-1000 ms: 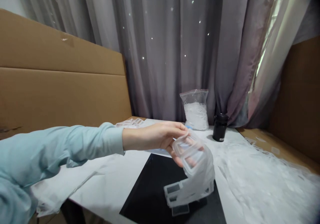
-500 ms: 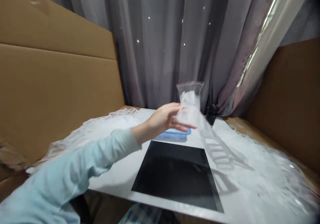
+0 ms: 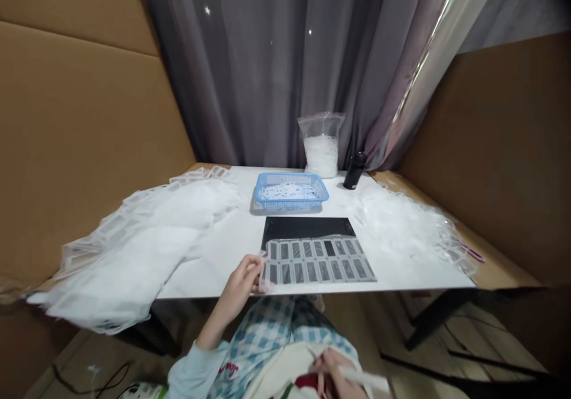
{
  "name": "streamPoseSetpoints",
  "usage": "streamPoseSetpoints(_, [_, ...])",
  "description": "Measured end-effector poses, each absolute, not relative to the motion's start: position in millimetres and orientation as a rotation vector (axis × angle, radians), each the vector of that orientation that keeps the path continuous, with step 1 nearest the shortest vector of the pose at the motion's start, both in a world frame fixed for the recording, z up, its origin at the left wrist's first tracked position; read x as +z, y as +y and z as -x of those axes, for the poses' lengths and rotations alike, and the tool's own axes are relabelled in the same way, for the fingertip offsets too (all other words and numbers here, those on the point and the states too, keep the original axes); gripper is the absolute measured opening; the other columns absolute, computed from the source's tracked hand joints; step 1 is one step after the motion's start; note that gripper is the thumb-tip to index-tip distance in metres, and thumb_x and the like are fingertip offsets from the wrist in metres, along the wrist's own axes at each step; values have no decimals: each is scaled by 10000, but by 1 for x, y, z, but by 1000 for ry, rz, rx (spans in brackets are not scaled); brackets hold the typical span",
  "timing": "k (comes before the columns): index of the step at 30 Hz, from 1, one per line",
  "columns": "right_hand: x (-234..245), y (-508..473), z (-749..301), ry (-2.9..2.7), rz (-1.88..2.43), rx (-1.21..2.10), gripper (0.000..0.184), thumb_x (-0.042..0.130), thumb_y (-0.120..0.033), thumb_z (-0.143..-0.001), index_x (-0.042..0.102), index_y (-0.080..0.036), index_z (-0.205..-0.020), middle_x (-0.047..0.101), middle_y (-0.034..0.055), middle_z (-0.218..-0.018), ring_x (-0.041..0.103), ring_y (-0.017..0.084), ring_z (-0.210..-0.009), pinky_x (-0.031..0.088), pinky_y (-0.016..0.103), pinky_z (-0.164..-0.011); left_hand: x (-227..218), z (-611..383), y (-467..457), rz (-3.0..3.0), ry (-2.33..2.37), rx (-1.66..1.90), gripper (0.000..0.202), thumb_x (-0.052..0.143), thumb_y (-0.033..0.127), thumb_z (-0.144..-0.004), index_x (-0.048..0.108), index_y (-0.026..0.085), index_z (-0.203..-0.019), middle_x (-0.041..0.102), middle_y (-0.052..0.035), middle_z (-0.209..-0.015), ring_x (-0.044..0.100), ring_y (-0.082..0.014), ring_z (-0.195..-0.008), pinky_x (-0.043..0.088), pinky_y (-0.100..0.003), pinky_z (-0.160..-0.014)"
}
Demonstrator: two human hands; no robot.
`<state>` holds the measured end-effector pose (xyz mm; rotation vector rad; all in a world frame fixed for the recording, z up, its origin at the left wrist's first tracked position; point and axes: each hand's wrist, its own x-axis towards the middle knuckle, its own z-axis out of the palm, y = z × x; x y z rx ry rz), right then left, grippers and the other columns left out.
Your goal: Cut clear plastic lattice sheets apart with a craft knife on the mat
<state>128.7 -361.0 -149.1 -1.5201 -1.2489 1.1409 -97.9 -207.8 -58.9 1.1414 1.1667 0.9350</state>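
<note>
My left hand (image 3: 244, 277) pinches the left edge of a translucent plastic sheet of rectangular frames (image 3: 312, 272) at the table's front edge. The sheet lies over the lower part of a black mat (image 3: 307, 227). Two rows of windows show in it, and one in the upper row looks darker than the others. Low over my lap, my right hand (image 3: 335, 376) is closed, with a slim pale object by its fingers, too blurred to name. Beyond the mat stands a blue basket (image 3: 260, 195) with small white pieces inside.
A pile of similar white frame sheets (image 3: 147, 226) covers the table's left side. Loose translucent scraps (image 3: 405, 229) heap up at the right. At the back stand a zip bag of white pieces (image 3: 322, 155) and a black bottle (image 3: 355, 171). Cardboard panels (image 3: 80, 119) flank the table.
My left hand has come from above the basket to the table's front edge. The frame sheet, earlier dangling from it, now lies on the mat. My right hand has entered view, which has tilted down.
</note>
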Motion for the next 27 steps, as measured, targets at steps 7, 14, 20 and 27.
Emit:
streamPoseSetpoints(7, [-149,-316,-110,-1162,1453,1165,631,385,-772,-916,663,-216,-811,649,25,-631,520,161,-456,423,266,-463,-61,93,-213,-1245,1197,1006,361,540,541,-864,357,260,-999,549,-105,-1444,709,-145,-636,582,-283,-511])
streamPoseSetpoints(14, [-127,-324,-89,-1452,1351,1271,497,484,-605,-954,698,-252,-678,671,-11,-594,661,200,-584,519,282,-604,-68,92,-213,-1386,1214,1034,476,632,519,-835,368,257,-1134,482,-184,-1501,649,-105,-477,554,-270,-439])
streamPoseSetpoints(20, [-89,-334,-144,-1515,1402,1138,481,415,-572,-996,749,-256,-853,709,15,-666,662,196,-572,527,293,-615,-62,97,-211,-1469,1164,937,630,619,458,-861,411,274,-1426,441,-168,-1534,632,-81,-467,549,-254,-446])
streamPoseSetpoints(27, [-80,-320,-256,-1167,1893,282,478,504,-690,-873,639,-235,-819,754,94,-860,719,275,-814,520,319,-712,-50,109,-194,-1599,1283,935,470,657,504,-855,654,269,-1263,541,-99,-1463,501,-78,-450,470,-252,-432])
